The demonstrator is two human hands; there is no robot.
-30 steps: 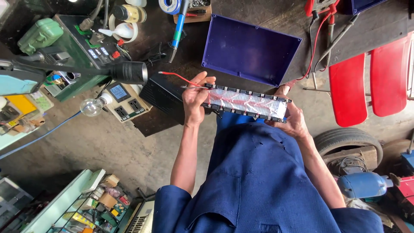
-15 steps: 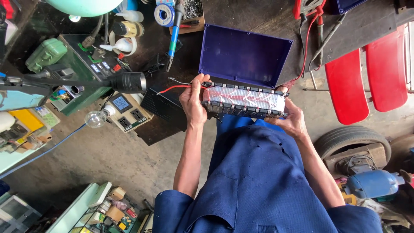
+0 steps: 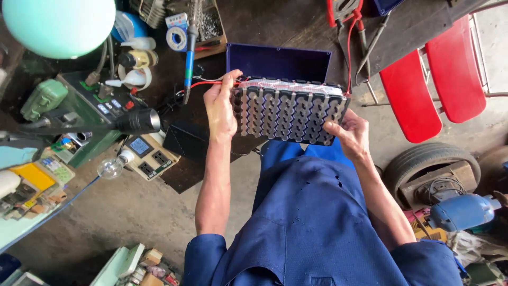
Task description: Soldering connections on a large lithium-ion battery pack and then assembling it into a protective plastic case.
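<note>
Cluttered workshop ground surrounds us: a dark worktop (image 3: 296, 32) strewn with tools, grey concrete floor (image 3: 132, 212) below, and two red plastic seat pads (image 3: 434, 79) off to one side. We hold a flat rectangular battery pack of grey cylindrical cells joined by metal strips (image 3: 288, 114), tilted up on edge in front of an open dark-blue plastic box (image 3: 278, 61). Our left hand (image 3: 221, 106) is wrapped around one short end, thumb on the cell face, and our right hand (image 3: 349, 135) cups the opposite lower corner, fingers closed under it. Red and black thin wires (image 3: 203, 83) run from the pack's left end toward the bench.

We judge the main hazard to be a short: the bare metal strips face outward, and a blue-handled soldering iron (image 3: 189, 58) lies near, as do the loose leads. If the pack swings into any metal, or the wires' ends touch, it could spark. The grip is only at the ends, so a slip could drop the heavy pack onto our blue-clad lap (image 3: 312, 212) or the floor. Tugging the leads may tear a joint.
</note>
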